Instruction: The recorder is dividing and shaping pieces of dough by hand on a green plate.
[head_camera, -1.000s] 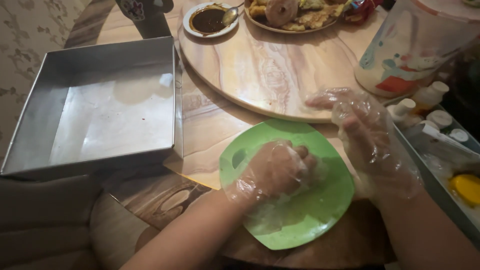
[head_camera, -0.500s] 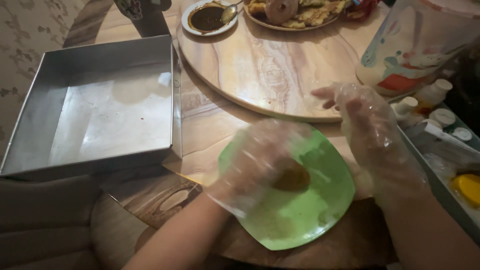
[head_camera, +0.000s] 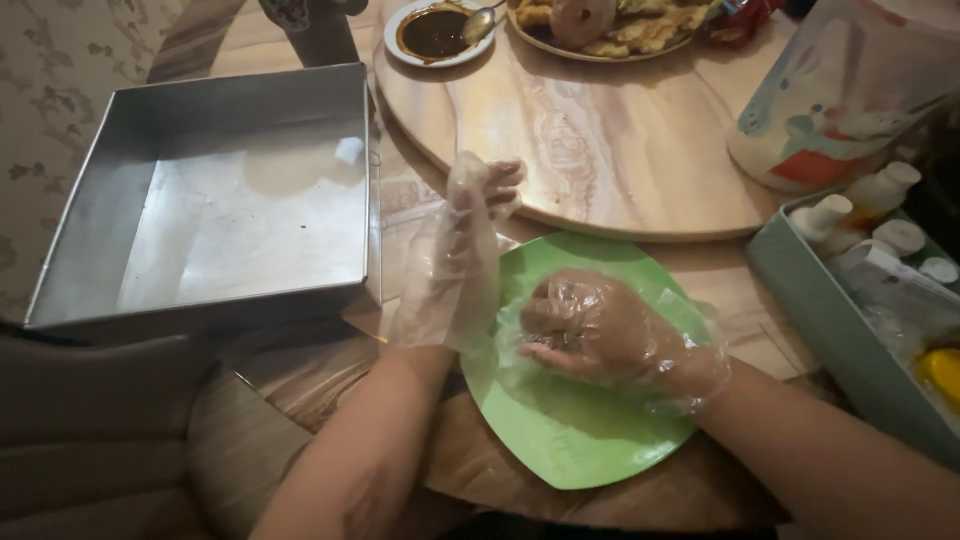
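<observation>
A green plate (head_camera: 590, 440) lies on the wooden table in front of me. Both my hands wear thin clear plastic gloves. My right hand (head_camera: 590, 330) rests on the plate's middle, its fingers curled down around a small brown lump of food that is mostly hidden under the palm. My left hand (head_camera: 465, 250) is raised over the plate's left rim with its fingers spread and pointing away from me; it holds nothing.
An empty square metal baking tin (head_camera: 210, 200) sits at the left. A round wooden turntable (head_camera: 600, 140) behind the plate carries a dish of dark sauce (head_camera: 435, 30) and a plate of fried food (head_camera: 600, 25). A teal box (head_camera: 860, 300) of small bottles stands at the right.
My left hand lifted off the brown lump and moved up and left, opening. My right hand came down from the right and closed over the lump on the plate.
</observation>
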